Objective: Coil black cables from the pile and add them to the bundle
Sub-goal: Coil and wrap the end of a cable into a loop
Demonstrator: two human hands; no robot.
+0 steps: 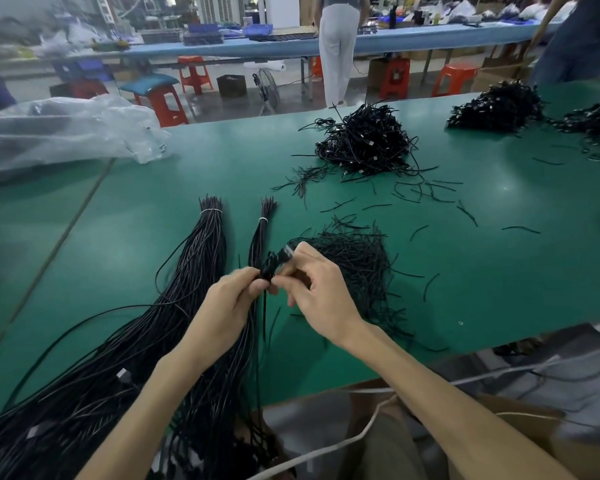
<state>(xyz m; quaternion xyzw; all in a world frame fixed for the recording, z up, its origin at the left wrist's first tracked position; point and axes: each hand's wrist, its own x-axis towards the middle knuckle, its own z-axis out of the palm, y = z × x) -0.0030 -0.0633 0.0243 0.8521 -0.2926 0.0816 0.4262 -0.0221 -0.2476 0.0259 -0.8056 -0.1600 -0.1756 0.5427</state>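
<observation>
Left grip (232, 299) and right grip (323, 292) both pinch one small coil (269, 266), held over the thin bundle (262, 237). Thick bundle (205, 265) lies just left, trailing off the worktop (153, 209) near edge. Ties (361, 268) lie right, under the right wrist. Far heap (364, 140) sits well apart; open green stretches left toward the bag (66, 129)

The table top (499, 271) is a smooth green mat with a soft sheen where the lights catch it. The long cables (201, 271) have a black plastic sheath, faintly glossy, and so does the small coil (268, 266). The short ties (357, 268) look thinner and matt. The bag (66, 133) is clear, crinkled, shiny plastic film. The stools (454, 79) are glossy red plastic; the box (575, 455) is dull brown cardboard.
</observation>
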